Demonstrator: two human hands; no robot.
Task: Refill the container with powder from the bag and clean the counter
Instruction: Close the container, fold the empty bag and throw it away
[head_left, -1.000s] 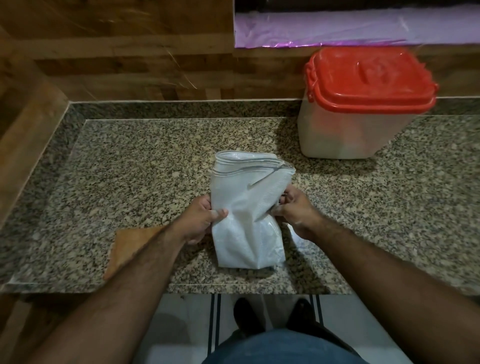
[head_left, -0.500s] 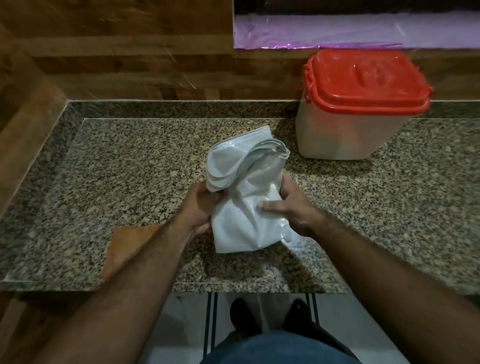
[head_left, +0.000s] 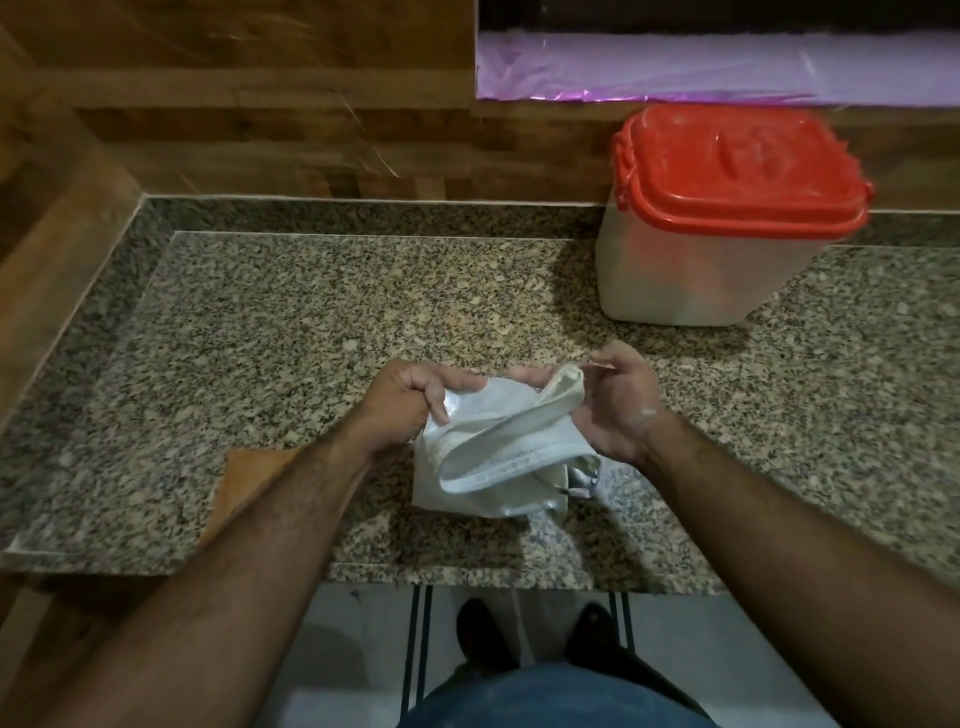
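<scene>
**Bag held in both hands at the counter's front edge**

Held the white bag (head_left: 488, 457), crumpled and folded over, low over the speckled counter (head_left: 291, 322), near its front edge. Left hand (head_left: 410, 405) curled tight round the bag's left side. Right hand (head_left: 613, 405) pinched a folded flap at the bag's top right, palm turned inward. Could not tell whether the bag's bottom touched the counter. Stood well apart at the back right: the container (head_left: 696, 270), with red lid (head_left: 737, 166) shut on top. Lay under the left forearm: a brown cloth (head_left: 244, 478).
</scene>
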